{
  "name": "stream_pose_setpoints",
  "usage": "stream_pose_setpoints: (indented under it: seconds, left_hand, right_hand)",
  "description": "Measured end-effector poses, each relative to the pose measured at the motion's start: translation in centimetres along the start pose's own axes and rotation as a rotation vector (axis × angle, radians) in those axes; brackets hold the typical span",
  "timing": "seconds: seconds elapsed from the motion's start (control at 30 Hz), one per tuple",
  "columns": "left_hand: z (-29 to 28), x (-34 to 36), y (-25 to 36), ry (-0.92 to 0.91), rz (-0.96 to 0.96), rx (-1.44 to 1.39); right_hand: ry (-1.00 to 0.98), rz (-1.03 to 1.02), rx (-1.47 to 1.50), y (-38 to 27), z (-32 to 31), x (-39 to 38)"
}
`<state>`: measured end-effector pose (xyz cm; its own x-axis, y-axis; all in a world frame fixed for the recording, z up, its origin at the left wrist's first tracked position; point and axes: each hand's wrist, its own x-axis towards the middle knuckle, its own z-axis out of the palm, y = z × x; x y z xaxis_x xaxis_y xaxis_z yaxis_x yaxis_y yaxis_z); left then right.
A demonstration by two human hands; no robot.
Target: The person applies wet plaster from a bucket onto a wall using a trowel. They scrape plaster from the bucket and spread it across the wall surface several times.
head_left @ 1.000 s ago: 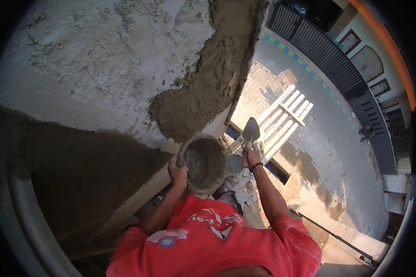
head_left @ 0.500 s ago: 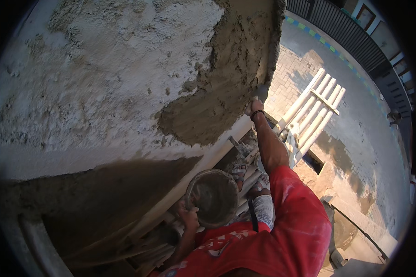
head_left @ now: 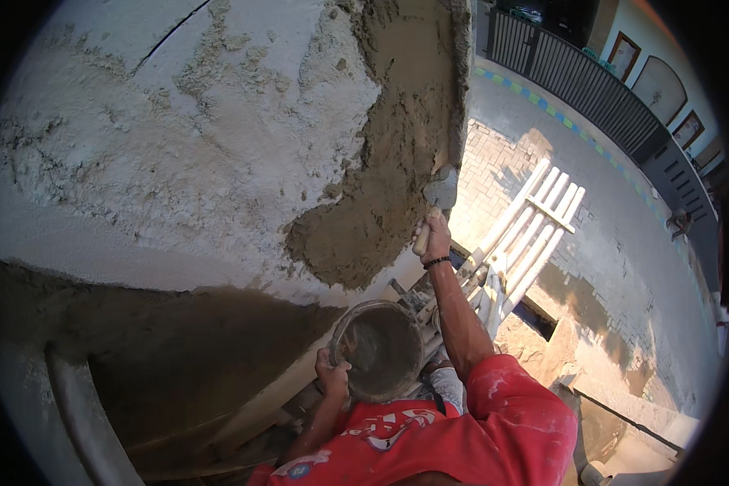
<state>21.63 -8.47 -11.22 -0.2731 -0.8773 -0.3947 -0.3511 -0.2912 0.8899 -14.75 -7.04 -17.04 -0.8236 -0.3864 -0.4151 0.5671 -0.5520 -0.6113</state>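
My right hand (head_left: 436, 235) is closed round the wooden handle of a trowel (head_left: 441, 190). The trowel's grey blade lies against the wet mortar (head_left: 373, 219), close to the right edge of the wall (head_left: 219, 178). This darker mortar runs down along that edge and spreads left near the bottom; the rest of the wall is pale and rough. Lower down, my left hand (head_left: 332, 375) grips the rim of a round dark bucket (head_left: 381, 350) held near my body. Its inside looks smeared with mortar, and how much it contains is hard to tell.
Bamboo poles (head_left: 535, 219) tied into a platform extend at right beneath me. Below lies a paved street (head_left: 599, 251) with a dark metal gate (head_left: 575, 73) beyond. A brown recessed surface (head_left: 194, 356) sits under the wall's lower edge. My feet are mostly hidden behind the bucket.
My right hand has come slightly down and left, and the trowel blade now shows plainly. The view has shifted, revealing more street and gate. My left hand still holds the bucket.
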Motion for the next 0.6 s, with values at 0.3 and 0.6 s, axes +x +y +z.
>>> stream_pose_setpoints:
  seconds: [0.3, 0.6]
  left_hand:
    - [3.1, 1.9, 0.9, -0.14, 0.123, 0.016]
    - [3.8, 1.3, 2.5, -0.19, 0.127, 0.009]
  right_hand:
    - [0.056, -0.792, 0.128, -20.7, 2.8, -14.9]
    - [0.394, -1.602, 0.138, -33.7, 6.4, -23.8]
